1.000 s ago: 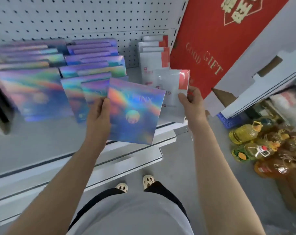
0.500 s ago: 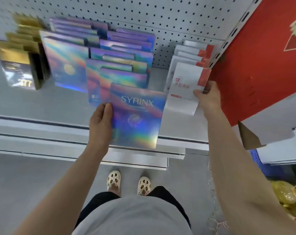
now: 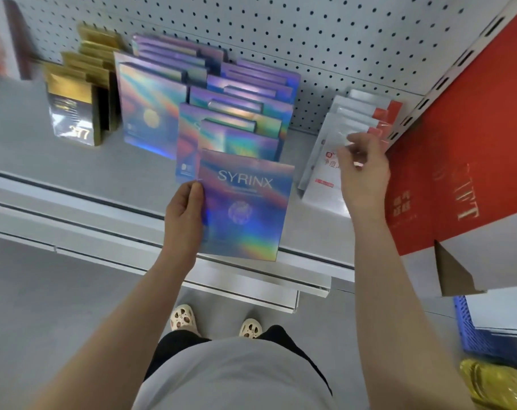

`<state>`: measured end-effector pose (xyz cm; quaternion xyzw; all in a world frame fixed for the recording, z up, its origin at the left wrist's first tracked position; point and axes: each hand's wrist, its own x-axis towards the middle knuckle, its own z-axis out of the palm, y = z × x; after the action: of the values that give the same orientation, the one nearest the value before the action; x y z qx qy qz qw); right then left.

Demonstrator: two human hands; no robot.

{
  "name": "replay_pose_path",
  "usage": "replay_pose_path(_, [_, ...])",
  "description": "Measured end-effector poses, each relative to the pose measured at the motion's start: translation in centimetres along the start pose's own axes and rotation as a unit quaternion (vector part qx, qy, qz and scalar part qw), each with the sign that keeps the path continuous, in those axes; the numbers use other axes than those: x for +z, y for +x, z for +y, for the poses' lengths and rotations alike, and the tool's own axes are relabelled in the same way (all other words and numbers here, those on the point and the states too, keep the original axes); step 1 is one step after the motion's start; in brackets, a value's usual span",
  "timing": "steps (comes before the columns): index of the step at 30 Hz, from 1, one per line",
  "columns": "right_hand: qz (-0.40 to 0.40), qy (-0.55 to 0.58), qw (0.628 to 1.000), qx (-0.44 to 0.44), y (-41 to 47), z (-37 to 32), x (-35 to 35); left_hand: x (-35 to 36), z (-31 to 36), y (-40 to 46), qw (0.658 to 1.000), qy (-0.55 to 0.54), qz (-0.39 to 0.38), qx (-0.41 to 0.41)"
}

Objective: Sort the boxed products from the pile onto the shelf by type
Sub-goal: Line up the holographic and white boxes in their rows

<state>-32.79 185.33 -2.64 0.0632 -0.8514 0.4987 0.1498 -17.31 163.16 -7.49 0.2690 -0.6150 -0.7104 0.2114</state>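
My left hand point(image 3: 184, 214) grips the left edge of a holographic SYRINX box point(image 3: 248, 214), held upright at the front of the shelf point(image 3: 74, 179). It stands in front of a row of matching holographic boxes point(image 3: 239, 125). A second holographic row point(image 3: 153, 113) stands to the left. My right hand point(image 3: 362, 173) hovers with loosely curled fingers in front of the foremost white-and-red box point(image 3: 318, 173), which leans in its own row point(image 3: 360, 110). That hand seems to hold nothing.
Gold-and-black boxes point(image 3: 74, 110) stand at the left of the shelf. A big red gift carton point(image 3: 446, 173) crowds the right side. Below it are a blue crate point(image 3: 470, 329) and a yellow bottle point(image 3: 494, 386). A pegboard wall point(image 3: 281, 28) backs the shelf.
My right hand has set the white-and-red box into its row and loosened its grip. My left hand brought the SYRINX box closer to the front of its row. The view tilted down and left.
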Motion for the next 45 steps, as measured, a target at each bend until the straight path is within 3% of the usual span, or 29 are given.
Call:
replay_pose_path(4, [-0.270, -0.017, 0.961, -0.052, -2.7, -4.9, 3.1, -1.4, 0.2, 0.9, 1.000, 0.010, -0.013, 0.002])
replay_pose_path(6, [-0.341, -0.056, 0.935, -0.077, -2.8, -6.3, 4.5, -2.5, 0.7, 1.9, 1.000, 0.018, -0.010, 0.009])
replay_pose_path(9, [-0.382, -0.081, 0.914, -0.108, -2.2, -8.2, 6.8, -4.5, 1.4, 3.5, 0.998, 0.053, 0.008, 0.030])
replay_pose_path(16, [-0.352, -0.025, 0.926, -0.134, -1.6, -12.1, 14.4, -10.8, 2.8, 8.5, 0.989, 0.076, 0.074, 0.105])
replay_pose_path(22, [-0.317, -0.012, 0.935, -0.159, 0.0, -15.6, 21.2, -15.9, 2.8, 14.5, 0.984, 0.152, 0.052, 0.073])
replay_pose_path(25, [-0.308, -0.059, 0.934, -0.170, 0.7, -16.3, 23.8, -16.0, 3.0, 17.0, 0.983, 0.172, 0.013, 0.064])
replay_pose_path(29, [-0.252, -0.202, 0.926, -0.196, 0.7, -16.2, 26.3, -15.2, 2.3, 19.5, 0.970, 0.224, -0.045, 0.081])
replay_pose_path(35, [-0.174, -0.315, 0.890, -0.280, 2.0, -16.2, 28.4, -15.6, 1.2, 21.1, 0.948, 0.292, -0.064, 0.112])
replay_pose_path(45, [-0.189, -0.309, 0.889, -0.281, 2.2, -16.2, 29.4, -15.9, 0.7, 22.1, 0.926, 0.346, -0.060, 0.141])
